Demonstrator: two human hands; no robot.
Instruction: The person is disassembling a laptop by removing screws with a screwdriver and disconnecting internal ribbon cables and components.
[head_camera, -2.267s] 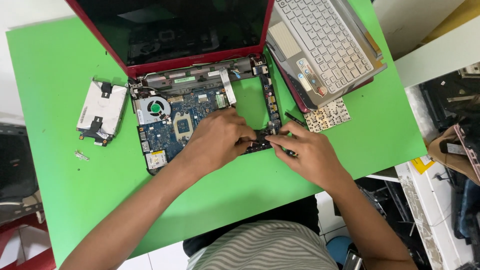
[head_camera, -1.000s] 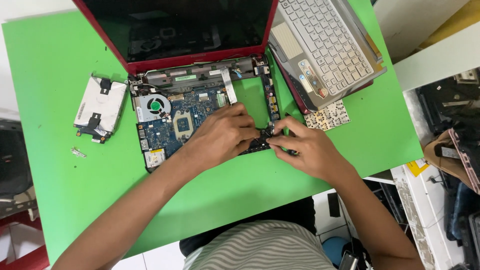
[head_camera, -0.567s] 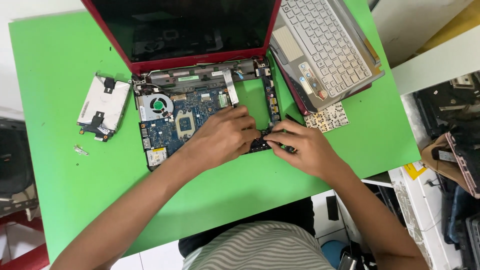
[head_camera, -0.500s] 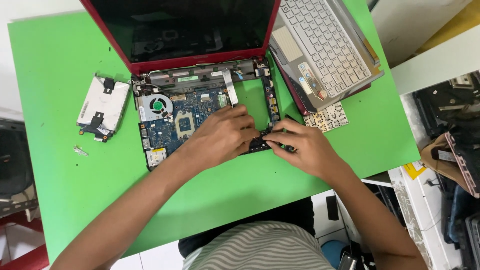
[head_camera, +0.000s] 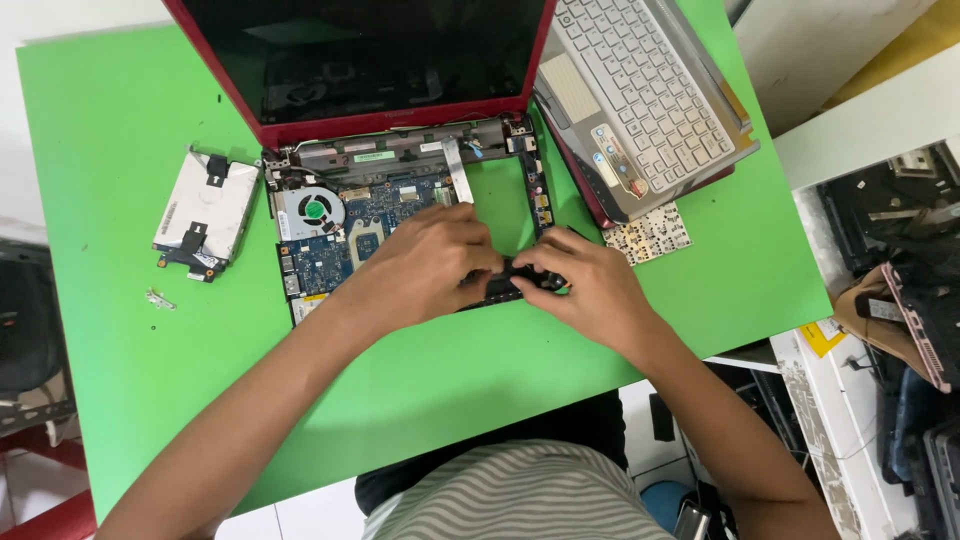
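Left hand: fingers pinched on black strip, 6 o'clock of motherboard.
Right hand: clamped on same strip.
Risk: forced prying may crack board connectors.

A silver hard drive is laid left on the green table; a detached keyboard panel is propped at right.

Bright, even overhead light, soft shadows under the forearms, faint screen glare, sharp focus throughout.
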